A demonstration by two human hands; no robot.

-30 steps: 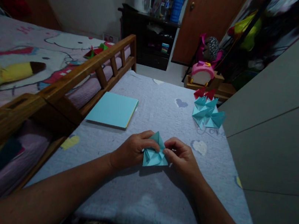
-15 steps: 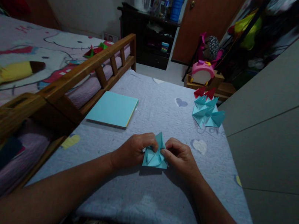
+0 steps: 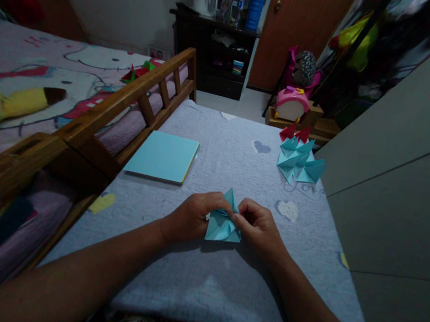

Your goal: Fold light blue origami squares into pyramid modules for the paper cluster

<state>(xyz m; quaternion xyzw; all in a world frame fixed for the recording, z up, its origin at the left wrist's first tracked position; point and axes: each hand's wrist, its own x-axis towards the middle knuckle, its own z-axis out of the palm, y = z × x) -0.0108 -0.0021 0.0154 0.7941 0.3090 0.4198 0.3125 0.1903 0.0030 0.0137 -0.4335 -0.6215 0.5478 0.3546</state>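
Observation:
A light-blue folded origami paper is held between both hands, just above the bedsheet, with one point sticking up away from me. My left hand grips its left side, the index finger reaching over onto the middle folds. From the right, my right hand pinches the paper's edge between thumb and curled fingers. Part of the folds lies hidden under the fingertips. To the left and farther off lies a stack of light-blue square paper. Several folded light-blue paper pieces stand at the far right, with red folded pieces behind them.
The bed carries a pale sheet with hearts. Along its left side runs a wooden rail, with another bed and a yellow plush toy beyond. A pale cabinet borders the right. A dark shelf unit stands at the back.
My left index finger has straightened and moved right across the paper's middle, towards the right thumb. The front flap's folds look different. The right hand has hardly moved.

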